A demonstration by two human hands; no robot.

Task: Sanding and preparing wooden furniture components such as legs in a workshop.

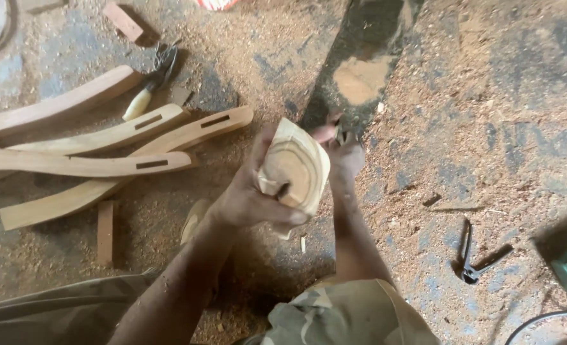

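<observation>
Over sawdust-strewn floor (488,128): left hand (251,198) fingers clamped around pale wooden piece (295,167); right hand (344,153) behind it, finger state unclear. Curved wooden parts (98,163) lying left.

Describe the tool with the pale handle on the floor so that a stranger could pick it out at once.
Start at the pile of curved wooden pieces on the sawdust-covered floor, left of the left hand gripping the wooden block. Just above the pile's upper end lies the tool. Unlike the slotted wooden pieces around it, it is short, with a pale handle and a dark metal head.
</observation>
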